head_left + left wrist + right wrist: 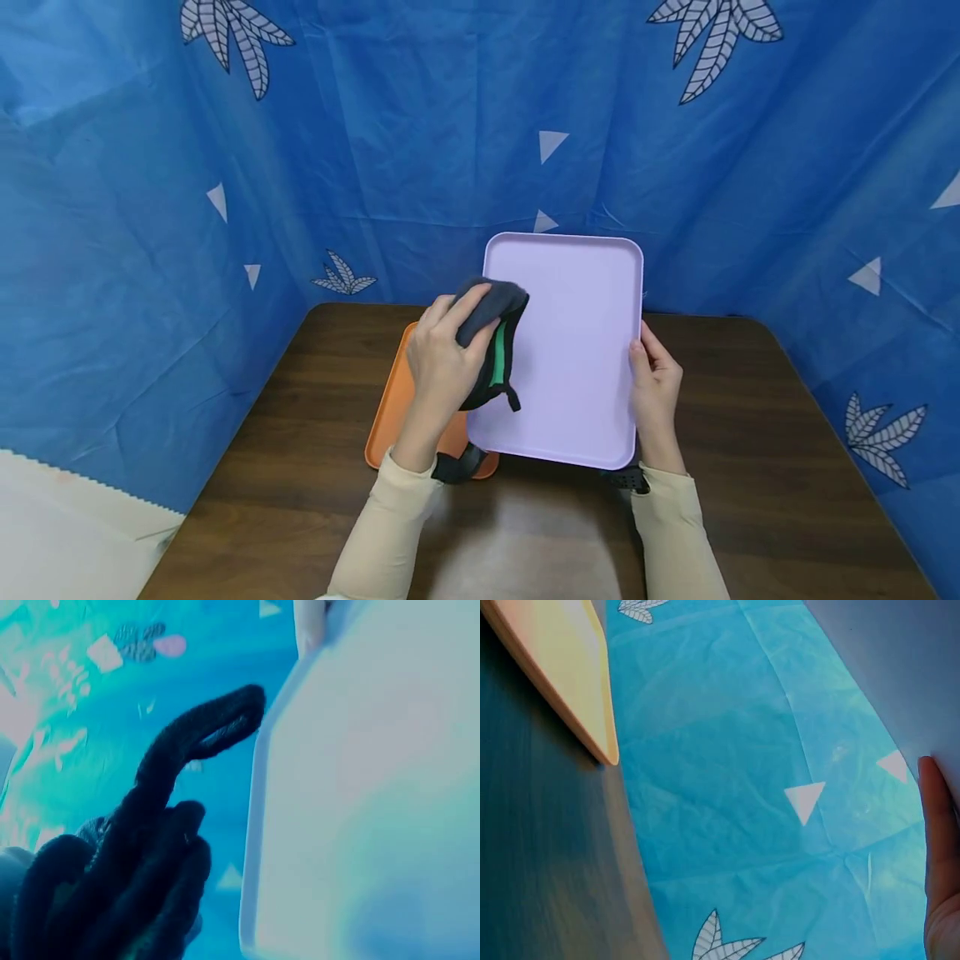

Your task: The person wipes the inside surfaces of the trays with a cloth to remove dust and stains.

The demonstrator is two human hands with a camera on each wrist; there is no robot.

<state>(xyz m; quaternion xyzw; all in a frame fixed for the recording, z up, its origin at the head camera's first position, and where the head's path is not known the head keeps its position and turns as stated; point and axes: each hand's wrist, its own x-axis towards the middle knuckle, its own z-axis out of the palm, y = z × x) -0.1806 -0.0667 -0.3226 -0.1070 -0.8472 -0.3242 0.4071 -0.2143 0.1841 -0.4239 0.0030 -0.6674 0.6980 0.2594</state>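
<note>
Cream-coloured long sleeves (390,533) reach in from the bottom edge over the dark brown wooden table (750,467). Beyond them, the right hand (656,392) grips the right rim of a pale lilac rectangular plastic tray (577,358), which is held tilted up on its near edge, its inner face towards the person; the right wrist view shows a fingertip (937,847) lying against the tray's edge. On the tray's left side, the left hand (438,362) is curled around a bunched dark grey cloth with a green panel (491,337) and presses it against the upper left part of the tray's face. In the left wrist view the cloth (150,847) sits just beside the tray's rim (259,825). Behind the left hand an orange rectangular plastic tray (390,408) lies flat on the table, partly hidden by the lilac one. Farthest back hangs a blue backdrop printed with white leaves and triangles (420,125).
</note>
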